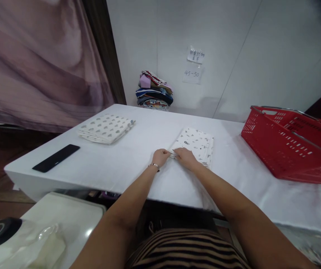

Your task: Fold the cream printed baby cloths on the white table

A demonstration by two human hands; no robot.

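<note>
White-covered desk (152, 129), one, set before a pale panelled wall (228, 33) bearing two taped paper notes, the upper one (195, 55) handwritten in characters, the lower one (192, 74) marked 45-50. Stack of folded fabrics (155, 91), mixed colours, beyond the far edge, left of the notes. Pinkish-mauve drape (42, 56), hanging at far left. Folded cloth with grey hearts (107, 127), white ground, lying flat on the left part of the desk. Flat black object (56, 158), oblong, near and left of the hearts. Folded printed cloth (194, 144), white with small grey and dark motifs, layered, lying right of the middle. Left hand (161, 157), bracelet (154, 165) at the wrist: narrow grip, fingertips pinching the near left corner of the printed cloth. Right hand (187, 158): fingers curled close beside the left ones, narrow grip on the same corner, palm over the near edge. Red plastic basket (275, 149), perforated sides, metal handles, on the right part of the desk, well apart from the hands.
</note>
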